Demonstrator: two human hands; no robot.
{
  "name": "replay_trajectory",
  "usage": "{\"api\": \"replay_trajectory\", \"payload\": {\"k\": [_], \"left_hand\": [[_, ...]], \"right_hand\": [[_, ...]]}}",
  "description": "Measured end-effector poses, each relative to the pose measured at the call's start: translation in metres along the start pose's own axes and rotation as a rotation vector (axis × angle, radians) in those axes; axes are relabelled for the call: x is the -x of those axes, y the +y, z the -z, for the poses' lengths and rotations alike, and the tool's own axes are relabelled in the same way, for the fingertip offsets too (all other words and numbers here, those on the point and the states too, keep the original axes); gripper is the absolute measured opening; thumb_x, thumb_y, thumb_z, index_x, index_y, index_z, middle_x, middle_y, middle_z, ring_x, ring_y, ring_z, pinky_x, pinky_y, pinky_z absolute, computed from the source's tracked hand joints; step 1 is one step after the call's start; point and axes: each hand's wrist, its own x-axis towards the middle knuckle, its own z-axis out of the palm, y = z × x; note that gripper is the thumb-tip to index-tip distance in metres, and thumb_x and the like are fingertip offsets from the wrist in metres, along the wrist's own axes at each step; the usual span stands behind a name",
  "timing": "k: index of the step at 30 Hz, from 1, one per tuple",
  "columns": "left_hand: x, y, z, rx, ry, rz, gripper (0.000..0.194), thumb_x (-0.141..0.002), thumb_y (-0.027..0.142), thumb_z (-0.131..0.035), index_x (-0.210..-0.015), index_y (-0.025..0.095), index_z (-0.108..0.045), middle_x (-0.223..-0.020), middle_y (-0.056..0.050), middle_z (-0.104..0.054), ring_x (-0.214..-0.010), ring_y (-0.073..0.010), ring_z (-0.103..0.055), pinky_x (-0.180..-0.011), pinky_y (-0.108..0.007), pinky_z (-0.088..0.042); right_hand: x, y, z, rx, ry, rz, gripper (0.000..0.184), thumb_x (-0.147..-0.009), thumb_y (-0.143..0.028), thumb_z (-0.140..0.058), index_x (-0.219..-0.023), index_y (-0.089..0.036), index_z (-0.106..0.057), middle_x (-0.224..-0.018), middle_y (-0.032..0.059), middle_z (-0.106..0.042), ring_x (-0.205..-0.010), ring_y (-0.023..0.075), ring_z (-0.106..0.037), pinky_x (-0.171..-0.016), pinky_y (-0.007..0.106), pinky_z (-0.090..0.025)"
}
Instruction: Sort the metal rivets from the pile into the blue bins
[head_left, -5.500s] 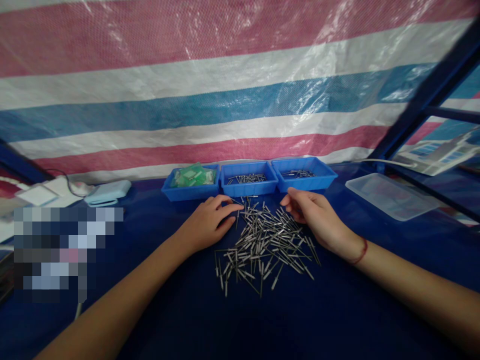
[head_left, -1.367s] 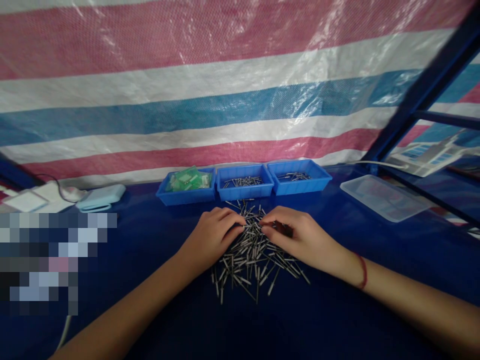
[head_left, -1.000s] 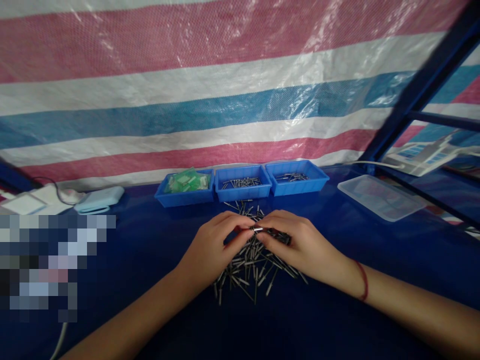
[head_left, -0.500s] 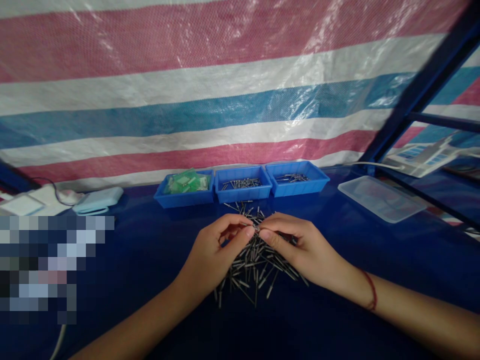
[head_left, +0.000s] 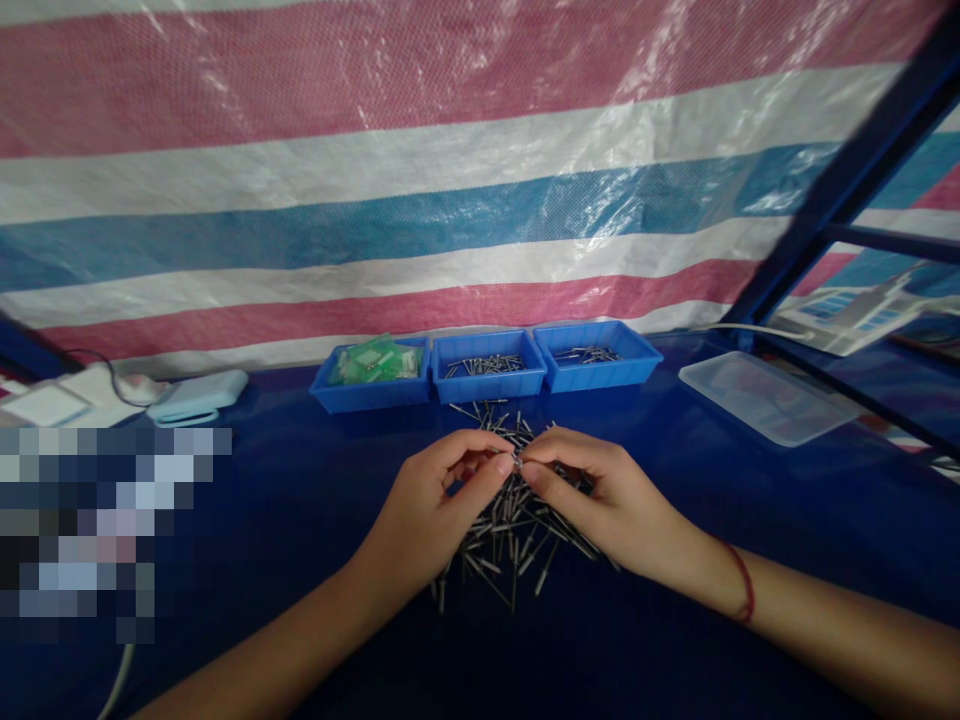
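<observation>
A pile of blind rivets [head_left: 517, 545], thin grey pins with thicker sleeves, lies loose on the blue table [head_left: 360, 640]. Above it, my left hand [head_left: 442, 500] is closed in a pinch, thumb against index finger. My right hand [head_left: 611, 490] pinches from the other side, its fingertips almost touching those of the left. Between the two pinches shows a small shiny bit of a rivet [head_left: 517, 462]; the fingers cover most of it. A red cord circles my right wrist.
Three blue bins stand at the back: one with green packets [head_left: 375, 360], a middle bin [head_left: 491, 385] and a right bin [head_left: 600, 375] with rivets. A clear plastic lid [head_left: 772, 400] lies right; a light-blue case [head_left: 199, 397] lies left. Striped sheeting [head_left: 450, 220] hangs behind.
Both hands keep the same pinch over the pile. The view has shifted very slightly; nothing else visibly differs.
</observation>
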Motion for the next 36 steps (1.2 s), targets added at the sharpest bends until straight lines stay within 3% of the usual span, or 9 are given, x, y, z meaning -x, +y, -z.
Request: {"api": "replay_trajectory", "payload": {"k": [19,25,32,34,36], "left_hand": [[-0.002,-0.005,0.0,-0.101,0.028,-0.042,0.012,-0.083,0.026,-0.056,-0.09,0.021,-0.065,-0.081,0.001,-0.067,-0.073,-0.0129,-0.061,-0.07,-0.025,-0.048],[-0.003,-0.01,0.0,-0.115,-0.014,-0.051,0.014,-0.085,0.027,-0.053,-0.092,0.021,-0.064,-0.087,-0.001,-0.067,-0.08,-0.0147,-0.062,-0.073,-0.027,-0.047],[-0.003,-0.008,-0.001,-0.185,-0.094,-0.025,0.021,-0.089,0.033,-0.046,-0.089,0.019,-0.062,-0.077,0.0,-0.063,-0.073,-0.0145,-0.059,-0.069,-0.027,-0.046],[-0.003,-0.006,-0.001,-0.149,-0.09,0.013,0.024,-0.09,0.035,-0.043,-0.097,0.019,-0.059,-0.079,-0.001,-0.062,-0.072,-0.0145,-0.059,-0.068,-0.027,-0.046],[-0.002,-0.005,-0.001,-0.089,-0.067,0.044,0.028,-0.09,0.037,-0.043,-0.109,0.019,-0.053,-0.085,-0.002,-0.061,-0.073,-0.0141,-0.06,-0.067,-0.027,-0.046]], "right_hand": [[0.001,0.002,-0.001,0.033,0.159,-0.037,0.004,-0.082,-0.022,-0.057,-0.08,-0.02,-0.06,-0.072,-0.0003,-0.06,-0.065,0.0113,-0.056,-0.061,0.025,-0.047],[0.003,0.001,0.001,0.061,0.183,0.054,0.005,-0.083,-0.018,-0.056,-0.084,-0.02,-0.06,-0.077,0.001,-0.062,-0.07,0.0119,-0.058,-0.064,0.026,-0.047],[0.002,-0.005,0.011,0.372,0.126,0.291,0.004,-0.082,-0.018,-0.057,-0.079,-0.018,-0.06,-0.072,0.0009,-0.064,-0.069,0.0136,-0.057,-0.068,0.032,-0.04],[-0.003,-0.001,0.018,0.467,0.11,0.323,0.009,-0.083,-0.021,-0.056,-0.076,-0.018,-0.06,-0.07,0.0006,-0.064,-0.067,0.0139,-0.057,-0.067,0.032,-0.038],[-0.01,0.008,0.028,0.534,0.184,0.328,0.013,-0.085,-0.023,-0.054,-0.075,-0.018,-0.061,-0.072,0.0012,-0.065,-0.068,0.0145,-0.058,-0.07,0.032,-0.039]]}}
